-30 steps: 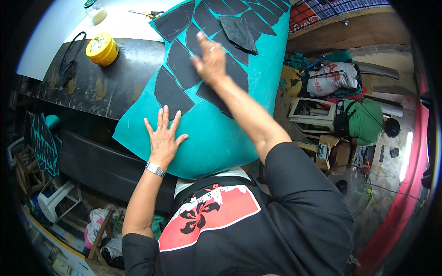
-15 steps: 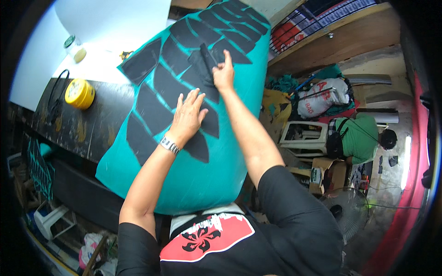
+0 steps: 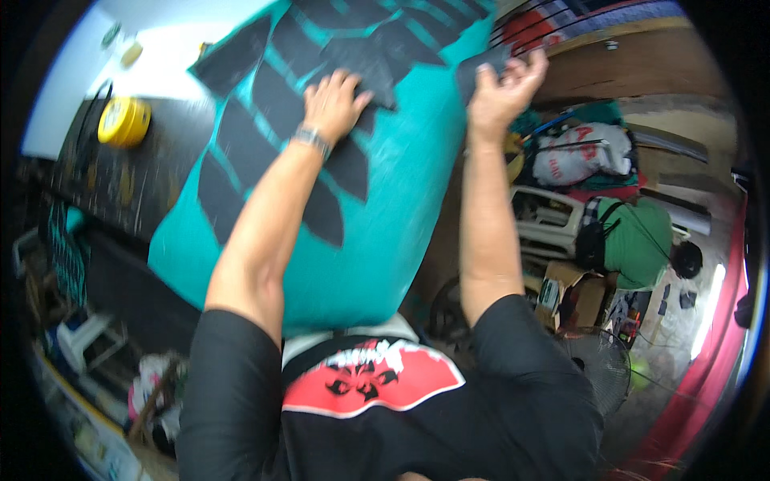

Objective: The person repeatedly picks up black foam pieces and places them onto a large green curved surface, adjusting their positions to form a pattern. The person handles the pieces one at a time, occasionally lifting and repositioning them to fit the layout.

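Note:
A large teal sheet (image 3: 385, 248) lies in front of me, covered with rows of black leaf-shaped pieces (image 3: 241, 164). My left hand (image 3: 333, 104), with a metal watch at the wrist, rests on them with fingers spread. Just beyond its fingertips a black piece (image 3: 365, 68) lies flat over others. Past the sheet's right edge is my right hand (image 3: 507, 92), its fingers curled. A dark flat piece (image 3: 479, 72) is at its thumb, seemingly pinched; motion blur softens its outline.
A yellow tub (image 3: 124, 122) stands on the dark worn table (image 3: 144, 192) at left, with a lidded jar (image 3: 128, 52) behind it. Rightward are a white sack (image 3: 573, 156), a white plastic chair (image 3: 553, 220), a person in green (image 3: 638, 244) and a fan (image 3: 597, 365).
My right hand has swung right, off the black pieces to beyond the sheet's edge, with a dark piece at its thumb. The folded black piece no longer shows. My left hand stays spread on the sheet.

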`<action>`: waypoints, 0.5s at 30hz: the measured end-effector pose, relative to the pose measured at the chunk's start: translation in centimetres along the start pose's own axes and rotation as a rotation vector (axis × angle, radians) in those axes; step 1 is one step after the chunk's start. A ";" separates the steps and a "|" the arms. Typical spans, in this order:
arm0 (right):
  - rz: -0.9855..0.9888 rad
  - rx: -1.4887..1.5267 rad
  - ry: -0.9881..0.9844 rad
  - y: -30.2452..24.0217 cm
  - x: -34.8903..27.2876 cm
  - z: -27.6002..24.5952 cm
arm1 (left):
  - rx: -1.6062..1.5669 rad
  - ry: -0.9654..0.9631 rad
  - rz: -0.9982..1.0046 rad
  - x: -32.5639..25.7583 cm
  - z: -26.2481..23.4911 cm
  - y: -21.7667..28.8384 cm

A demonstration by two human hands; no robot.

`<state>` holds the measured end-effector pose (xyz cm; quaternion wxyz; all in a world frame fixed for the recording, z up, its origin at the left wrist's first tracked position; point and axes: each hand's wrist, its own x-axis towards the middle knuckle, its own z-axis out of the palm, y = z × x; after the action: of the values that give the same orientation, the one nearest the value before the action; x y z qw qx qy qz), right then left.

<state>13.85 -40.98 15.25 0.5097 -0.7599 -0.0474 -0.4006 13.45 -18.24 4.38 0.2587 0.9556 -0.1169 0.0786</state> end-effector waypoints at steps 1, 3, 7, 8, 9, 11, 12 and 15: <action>0.082 0.109 -0.062 -1.8 -0.9 -1.0 | -0.178 -0.009 -0.019 -0.3 -0.7 -0.3; 0.227 0.305 -0.181 -5.5 -4.1 -1.6 | -0.413 0.229 0.050 -2.2 -2.7 -0.8; 0.646 0.573 -0.493 -12.3 -13.8 -3.3 | -1.612 -0.397 -0.692 -14.8 -9.1 -2.9; 0.745 0.542 -0.529 -13.1 -16.5 -2.8 | -1.834 -0.555 -0.744 -18.1 -10.8 -3.5; 0.860 0.553 -0.556 -13.8 -19.1 -2.3 | -1.870 -0.538 -0.828 -21.0 -11.9 -3.8; 1.057 0.500 -0.609 -14.4 -23.3 -1.6 | -1.709 -0.428 -0.839 -25.4 -12.7 -3.9; 1.033 0.539 -0.618 -14.6 -25.3 -1.1 | -1.479 -0.346 -0.798 -27.1 -12.9 -4.0; 1.044 0.456 -0.695 -14.7 -29.1 -0.3 | -1.007 -0.219 -0.801 -29.3 -12.4 -5.2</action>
<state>-12.99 -24.39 7.04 0.7397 -0.6412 0.0819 0.1870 -14.42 -2.15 6.35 0.6707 0.6895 0.2003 -0.1860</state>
